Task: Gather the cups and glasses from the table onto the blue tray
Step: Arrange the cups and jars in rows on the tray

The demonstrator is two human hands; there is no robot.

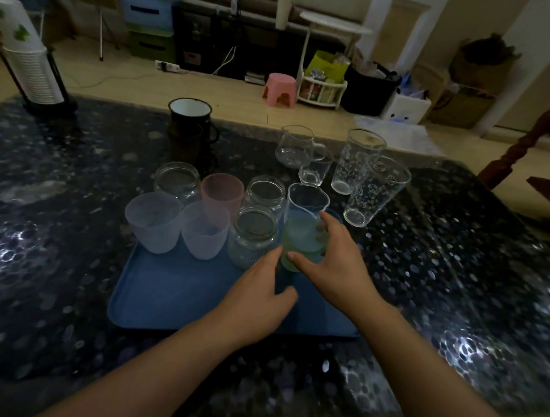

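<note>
While the right hand (337,260) wraps its fingers (321,238) round the green cup (300,240), gripping it at the right side of the blue tray (171,285), the left hand (258,298) sits just beside, fingers relaxed, forefinger tip near the cup's base. Jar (254,235) crowds the cup's left; glass jug (305,200) stands right behind. Two tall printed glasses (374,190), a small glass (315,166) and a dark mug (189,118) stand on the bench (453,245), off the tray.
</note>
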